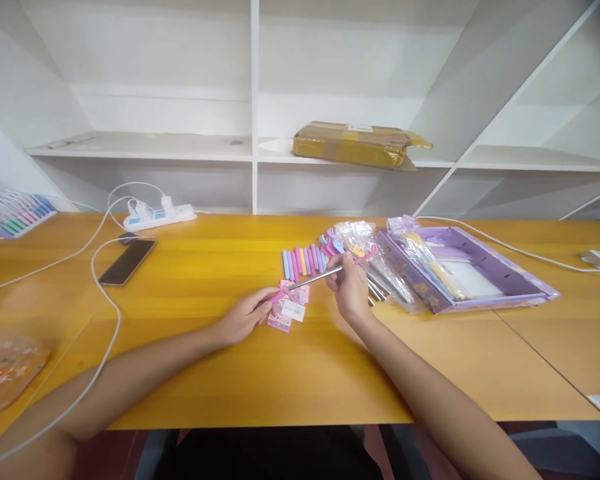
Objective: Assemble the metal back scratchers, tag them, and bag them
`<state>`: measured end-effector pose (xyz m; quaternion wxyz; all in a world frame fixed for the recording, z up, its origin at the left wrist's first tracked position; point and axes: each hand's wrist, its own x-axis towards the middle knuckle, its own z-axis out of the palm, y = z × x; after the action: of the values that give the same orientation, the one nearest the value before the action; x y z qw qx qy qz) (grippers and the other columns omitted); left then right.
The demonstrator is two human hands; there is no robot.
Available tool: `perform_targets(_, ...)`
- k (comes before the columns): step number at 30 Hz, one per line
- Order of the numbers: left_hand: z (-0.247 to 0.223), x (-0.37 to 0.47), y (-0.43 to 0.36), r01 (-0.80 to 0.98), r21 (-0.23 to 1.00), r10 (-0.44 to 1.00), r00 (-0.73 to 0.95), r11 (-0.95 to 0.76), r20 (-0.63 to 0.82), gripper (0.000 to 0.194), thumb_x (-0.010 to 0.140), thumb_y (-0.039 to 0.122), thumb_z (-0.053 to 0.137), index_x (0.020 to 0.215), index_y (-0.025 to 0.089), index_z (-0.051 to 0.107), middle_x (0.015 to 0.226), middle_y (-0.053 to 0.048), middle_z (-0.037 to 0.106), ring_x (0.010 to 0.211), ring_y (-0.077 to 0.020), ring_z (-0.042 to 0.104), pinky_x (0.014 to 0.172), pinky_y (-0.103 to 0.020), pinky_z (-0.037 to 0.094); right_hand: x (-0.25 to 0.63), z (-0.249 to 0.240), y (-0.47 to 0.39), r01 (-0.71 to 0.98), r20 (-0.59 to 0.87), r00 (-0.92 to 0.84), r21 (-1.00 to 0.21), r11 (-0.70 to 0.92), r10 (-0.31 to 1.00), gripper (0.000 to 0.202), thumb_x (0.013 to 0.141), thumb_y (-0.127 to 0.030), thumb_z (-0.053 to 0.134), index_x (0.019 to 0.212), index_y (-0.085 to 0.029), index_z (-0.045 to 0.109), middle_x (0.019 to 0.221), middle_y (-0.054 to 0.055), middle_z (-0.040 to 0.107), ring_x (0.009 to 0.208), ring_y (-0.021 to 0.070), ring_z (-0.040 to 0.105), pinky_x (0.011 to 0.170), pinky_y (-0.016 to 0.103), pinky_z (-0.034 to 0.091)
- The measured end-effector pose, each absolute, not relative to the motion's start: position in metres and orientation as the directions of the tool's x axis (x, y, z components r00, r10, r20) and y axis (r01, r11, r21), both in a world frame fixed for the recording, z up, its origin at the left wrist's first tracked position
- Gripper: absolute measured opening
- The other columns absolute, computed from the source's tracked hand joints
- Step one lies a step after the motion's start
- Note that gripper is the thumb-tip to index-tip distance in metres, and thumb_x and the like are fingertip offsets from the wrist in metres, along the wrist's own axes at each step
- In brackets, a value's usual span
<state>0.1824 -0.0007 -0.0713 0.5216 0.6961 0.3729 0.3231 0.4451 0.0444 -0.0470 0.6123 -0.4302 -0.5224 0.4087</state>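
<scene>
A thin silver rod (314, 277) spans the space between my hands. My left hand (247, 315) is closed on a pink handle (279, 297) at the rod's lower left end. My right hand (349, 287) pinches the rod near its other end, where a pink curved piece (369, 254) sticks out. Below the rod lie small pink printed cards (279, 324) and a white label (293, 310). Behind it is a row of pastel sticks (303, 262) in blue, pink, orange and purple. Purple and blue curved pieces (331, 243) lie beside the row.
Silver rods (376, 288) and clear plastic bags (357, 233) lie right of my right hand, beside a purple open box (517, 275). At left are a phone (129, 262), a power strip (160, 217) and white cables. A taped carton (350, 142) rests on the shelf.
</scene>
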Motion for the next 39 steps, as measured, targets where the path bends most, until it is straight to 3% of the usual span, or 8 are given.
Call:
perform_targets(4, -0.071, 0.181, 0.001, 0.19, 0.959, 0.862, 0.499, -0.21, 0.09, 0.05, 0.105, 0.054, 0.049, 0.142, 0.022, 0.06, 0.11, -0.008, 0.07, 0.086, -0.0184, 0.06, 0.079, -0.031, 0.048, 0.444, -0.046, 0.042, -0.011, 0.294, 0.072, -0.955, 0.295, 0.953, 0.057, 0.101, -0.071, 0.042, 0.08, -0.022, 0.061, 0.053, -0.004, 0.043, 0.045, 0.0117, 0.037, 0.046, 0.026, 0.03)
perform_targets(9, -0.073, 0.18, 0.002, 0.236, 0.935, 0.844, 0.527, -0.263, 0.105, 0.044, 0.107, 0.051, 0.046, 0.134, 0.021, 0.064, 0.105, -0.007, 0.071, 0.094, -0.0211, 0.064, 0.088, -0.034, 0.049, 0.44, -0.047, 0.038, 0.01, 0.291, 0.032, -0.957, 0.291, 0.956, 0.06, 0.101, -0.074, 0.042, 0.079, -0.022, 0.062, 0.051, -0.004, 0.046, 0.046, 0.0121, 0.04, 0.047, 0.026, 0.033)
perform_targets(16, -0.079, 0.18, 0.003, 0.209, 0.946, 0.855, 0.506, -0.248, 0.112, 0.045, 0.106, 0.05, 0.048, 0.14, 0.022, 0.059, 0.107, -0.007, 0.071, 0.095, -0.0214, 0.065, 0.091, -0.035, 0.051, 0.439, -0.043, 0.034, 0.038, 0.327, 0.021, -0.944, 0.326, 0.945, 0.061, 0.099, -0.075, 0.042, 0.077, -0.022, 0.061, 0.054, -0.002, 0.048, 0.047, 0.0133, 0.042, 0.047, 0.027, 0.035)
perform_targets(19, -0.077, 0.18, 0.003, 0.205, 0.948, 0.861, 0.496, -0.244, 0.114, 0.045, 0.106, 0.051, 0.049, 0.136, 0.021, 0.061, 0.107, -0.007, 0.072, 0.094, -0.0214, 0.065, 0.09, -0.034, 0.05, 0.437, -0.044, 0.033, 0.02, 0.347, -0.006, -0.938, 0.347, 0.938, 0.06, 0.1, -0.074, 0.042, 0.076, -0.022, 0.061, 0.055, -0.002, 0.048, 0.046, 0.0128, 0.041, 0.047, 0.028, 0.035)
perform_targets(26, -0.069, 0.179, 0.001, 0.237, 0.946, 0.861, 0.503, -0.222, 0.076, 0.044, 0.106, 0.053, 0.046, 0.125, 0.018, 0.065, 0.079, -0.001, 0.065, 0.079, -0.0189, 0.06, 0.08, -0.031, 0.047, 0.435, -0.047, 0.03, -0.009, 0.354, -0.027, -0.935, 0.354, 0.935, 0.06, 0.099, -0.074, 0.042, 0.076, -0.022, 0.061, 0.056, -0.002, 0.049, 0.048, 0.0132, 0.044, 0.05, 0.028, 0.037)
perform_targets(39, -0.065, 0.181, 0.0, 0.17, 0.968, 0.864, 0.498, -0.182, 0.074, 0.052, 0.104, 0.057, 0.049, 0.128, 0.014, 0.065, 0.072, 0.0, 0.061, 0.071, -0.0167, 0.053, 0.072, -0.029, 0.044, 0.434, -0.05, 0.034, -0.118, 0.39, -0.059, -0.917, 0.382, 0.919, 0.055, 0.101, -0.069, 0.048, 0.082, -0.02, 0.066, 0.056, -0.002, 0.054, 0.047, 0.0127, 0.049, 0.052, 0.029, 0.038)
